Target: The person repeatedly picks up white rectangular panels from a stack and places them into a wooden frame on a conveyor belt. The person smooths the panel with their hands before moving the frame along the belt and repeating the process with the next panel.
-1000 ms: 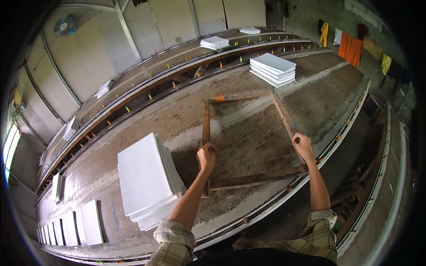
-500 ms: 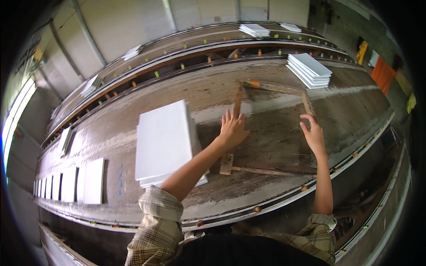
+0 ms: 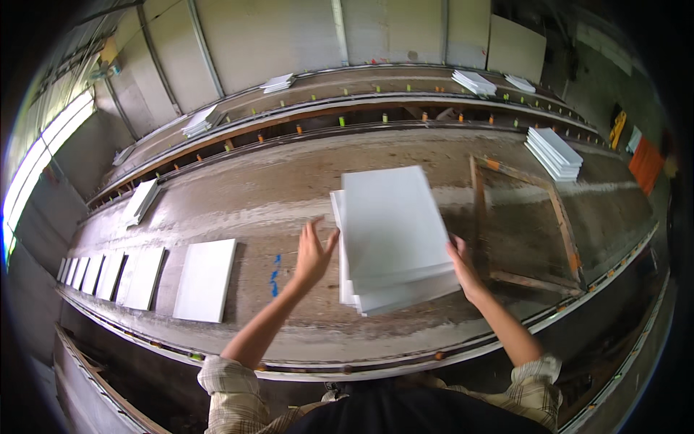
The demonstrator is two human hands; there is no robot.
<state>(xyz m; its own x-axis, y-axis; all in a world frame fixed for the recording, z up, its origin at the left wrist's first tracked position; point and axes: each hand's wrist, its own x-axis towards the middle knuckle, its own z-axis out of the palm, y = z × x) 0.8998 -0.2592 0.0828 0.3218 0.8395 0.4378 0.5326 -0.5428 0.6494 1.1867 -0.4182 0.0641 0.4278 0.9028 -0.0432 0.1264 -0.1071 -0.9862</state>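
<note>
A stack of white rectangular panels (image 3: 412, 299) lies on the long brown table in front of me, its sheets unevenly lined up. At its right edge, my right hand (image 3: 468, 271) grips the top white panel (image 3: 390, 224), which sits askew over those below and is slightly blurred. My left hand (image 3: 313, 257) is just left of the stack, fingers apart and holding nothing. To the right of the stack, a worn wooden frame (image 3: 565, 220) with orange-marked bars lies on the table, touched by neither hand.
A row of single white panels (image 3: 204, 281) runs along the table's left front. More panel stacks (image 3: 555, 153) stand at the far right and on the farther table (image 3: 318, 108). A rail with orange and green pegs (image 3: 342, 121) edges the tables.
Both hands have left the wooden frame and moved to the panel stack, the right one taking hold of the top panel. My view has turned left, and the frame lies on the table.
</note>
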